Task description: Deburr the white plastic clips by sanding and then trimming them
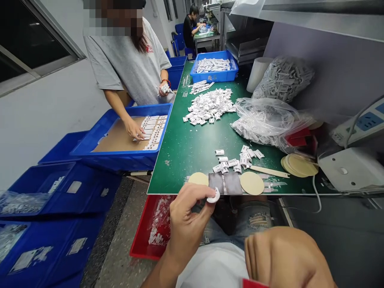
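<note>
The left hand (pixel 187 220) pinched 1 white curved piece (pixel 214 199) between thumb and finger, just off the near edge of the green table (pixel 175 160). It looked light, stiff, perhaps brittle, best gripped by its sides. The right hand (pixel 289 256) was curled; I couldn't tell what it held.
</note>
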The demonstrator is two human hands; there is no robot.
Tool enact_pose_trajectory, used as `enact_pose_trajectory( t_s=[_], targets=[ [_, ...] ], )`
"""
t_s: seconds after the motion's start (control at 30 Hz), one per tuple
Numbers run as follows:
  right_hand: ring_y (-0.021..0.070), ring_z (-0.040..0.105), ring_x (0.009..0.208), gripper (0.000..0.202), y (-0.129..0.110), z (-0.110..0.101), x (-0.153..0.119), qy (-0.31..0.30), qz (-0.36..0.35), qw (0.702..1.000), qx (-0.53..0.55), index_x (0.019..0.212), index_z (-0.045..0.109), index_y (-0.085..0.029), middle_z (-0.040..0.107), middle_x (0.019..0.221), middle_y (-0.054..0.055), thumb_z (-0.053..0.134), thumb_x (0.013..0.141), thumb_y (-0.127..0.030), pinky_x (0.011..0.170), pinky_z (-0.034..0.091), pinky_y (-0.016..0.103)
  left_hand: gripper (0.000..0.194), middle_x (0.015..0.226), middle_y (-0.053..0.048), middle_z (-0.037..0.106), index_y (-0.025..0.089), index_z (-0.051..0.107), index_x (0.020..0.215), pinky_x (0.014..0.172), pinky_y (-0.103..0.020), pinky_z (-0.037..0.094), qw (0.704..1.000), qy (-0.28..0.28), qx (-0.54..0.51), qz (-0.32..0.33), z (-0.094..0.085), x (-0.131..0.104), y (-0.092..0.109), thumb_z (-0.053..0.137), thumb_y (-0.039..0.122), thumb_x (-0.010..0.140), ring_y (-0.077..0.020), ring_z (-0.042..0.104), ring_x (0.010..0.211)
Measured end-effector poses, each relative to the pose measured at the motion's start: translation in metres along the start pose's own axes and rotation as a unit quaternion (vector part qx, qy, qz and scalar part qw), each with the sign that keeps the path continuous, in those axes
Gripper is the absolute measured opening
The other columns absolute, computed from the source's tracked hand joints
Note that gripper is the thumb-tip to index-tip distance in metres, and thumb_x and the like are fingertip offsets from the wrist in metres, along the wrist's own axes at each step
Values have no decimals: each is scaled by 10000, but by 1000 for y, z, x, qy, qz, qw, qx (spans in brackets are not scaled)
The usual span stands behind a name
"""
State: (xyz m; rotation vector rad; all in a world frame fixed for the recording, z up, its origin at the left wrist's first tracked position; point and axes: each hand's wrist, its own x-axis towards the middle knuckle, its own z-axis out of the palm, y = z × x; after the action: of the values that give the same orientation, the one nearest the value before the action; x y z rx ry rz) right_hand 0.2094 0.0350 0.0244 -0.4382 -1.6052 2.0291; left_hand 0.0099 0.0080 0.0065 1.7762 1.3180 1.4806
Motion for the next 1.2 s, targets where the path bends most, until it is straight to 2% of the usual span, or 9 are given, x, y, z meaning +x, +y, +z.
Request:
enact_pose_trajectory(
  t_s=[0.13,0.2,0.27,0.4,0.5,0.67,0.87,0.93,1.2],
  targets=[
    [107,635,594,394,0,2,7,306,-22,951,-33,1308,689,-285,731,726,-15,651,944,-432,596,522,192,289,974,-24,728,255,682,1074,893,-334,544,999,50,14,-16,5,-7,-1,706,66,857,-196,695,974],
    [129,630,585,427,3,6,10,375,-14,926,-42,1305,697,-260,684,632,-21,680,917,-438,573,525,214,410,1011,-11,725,276,626,1169,879,-316,563,995,88,-16,-45,7,-11,-1,719,48,842,-182,708,979],
    [160,636,587,485,6,8,12,330,7,944,-31,1275,722,-222,633,544,-17,728,863,-476,546,529,236,433,1003,-1,730,277,610,1157,853,-312,576,993,101,-41,-41,9,-13,0,730,31,822,-173,715,937],
    [102,605,560,371,7,8,13,417,-28,908,0,1261,723,-300,710,688,-19,700,909,-416,565,529,195,418,967,-3,765,258,600,1129,883,-337,573,992,113,-54,-12,8,-13,0,714,2,820,-172,728,910],
    [116,616,536,376,5,9,14,283,3,958,41,1236,744,-281,717,670,-3,725,885,-418,542,541,215,471,923,10,779,258,562,1147,875,-306,575,985,149,-80,-19,11,-12,-1,755,15,792,-152,746,859],
    [88,530,482,456,9,6,23,357,-5,931,69,1248,735,-258,730,736,10,742,852,-486,457,465,196,414,809,43,773,264,534,1057,786,-241,576,968,153,-185,-65,14,-9,-3,797,80,796,-117,731,744],
    [119,659,628,277,12,12,25,445,-47,881,-152,1204,741,-297,760,780,-15,641,958,-375,616,541,212,252,750,27,702,244,606,906,724,-193,575,859,58,-460,-216,7,3,-4,833,252,798,-117,699,788],
    [135,718,727,220,10,19,21,397,-95,882,-236,1142,754,-316,798,888,-18,680,935,-325,688,556,213,227,786,18,706,252,654,955,642,-162,561,833,26,-492,-251,7,4,-1,825,259,805,-93,675,698],
    [120,723,726,202,10,32,8,363,-163,852,-341,1075,691,-306,791,915,-41,710,902,-203,691,547,210,285,867,4,746,285,728,1041,717,-135,560,877,27,-421,-229,15,-9,9,838,202,792,-80,690,744]
  ],
)
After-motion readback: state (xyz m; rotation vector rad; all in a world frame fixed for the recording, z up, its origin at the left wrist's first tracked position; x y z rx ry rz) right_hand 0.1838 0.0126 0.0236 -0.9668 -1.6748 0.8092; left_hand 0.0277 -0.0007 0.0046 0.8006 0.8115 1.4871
